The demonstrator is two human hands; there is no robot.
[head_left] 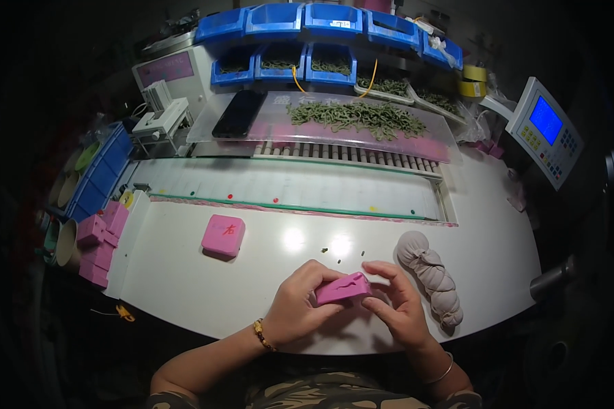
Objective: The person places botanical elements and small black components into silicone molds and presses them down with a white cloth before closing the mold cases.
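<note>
A pink block (pixel 341 289), perhaps one rubber mould, is held tilted above the near middle of the white table. Its side facing me has a dark, wavy, branching slit. My left hand (pixel 295 300) grips the left end between thumb and fingers. Around the right end, the thumb and forefinger of my right hand (pixel 401 308) bracket the block, the thumb at its lower edge. Whether anything small is between those fingertips cannot be made out. Several tiny dark green bits (pixel 324 250) lie just beyond the block. A square pink block (pixel 223 236) with a red mark rests farther left.
A twisted grey cloth roll (pixel 430 279) lies by my right hand. Behind are a recessed white channel (pixel 286 187), rollers (pixel 348 157), and a tray (pixel 273 112) with green twig-like pieces (pixel 355 117) and a phone (pixel 239 114). Blue bins (pixel 274 18) stand behind; a keypad display (pixel 546 129) is right, pink blocks (pixel 99 249) left.
</note>
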